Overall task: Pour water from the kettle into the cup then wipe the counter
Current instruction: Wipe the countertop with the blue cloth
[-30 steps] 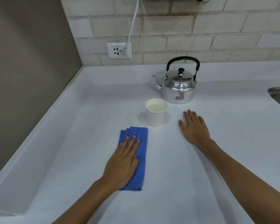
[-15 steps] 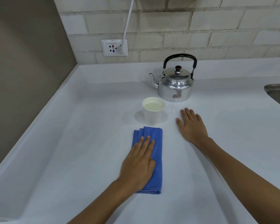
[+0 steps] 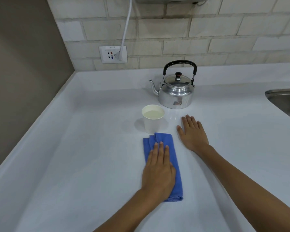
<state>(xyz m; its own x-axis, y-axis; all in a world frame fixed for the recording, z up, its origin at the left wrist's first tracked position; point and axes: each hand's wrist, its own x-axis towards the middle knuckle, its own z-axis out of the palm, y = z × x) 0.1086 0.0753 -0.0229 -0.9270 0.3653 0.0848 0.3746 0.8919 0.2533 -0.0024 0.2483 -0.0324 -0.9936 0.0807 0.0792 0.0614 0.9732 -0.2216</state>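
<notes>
We see the cup [image 3: 153, 118] already full, just in front of the upright kettle [image 3: 175, 91]: pouring looks done. Wiping remains; our left hand [image 3: 158, 169] presses flat on the blue cloth [image 3: 170, 148], our right hand [image 3: 192, 133] spread flat on the surface [image 3: 74, 148].

One head-worn camera looks forward and steeply down at the counter [image 3: 74, 164], close above both forearms, which enter from the bottom edge. It faces the brick wall [image 3: 208, 30] behind, with the counter's left corner at the frame's left. The wide lens bends the edges.
</notes>
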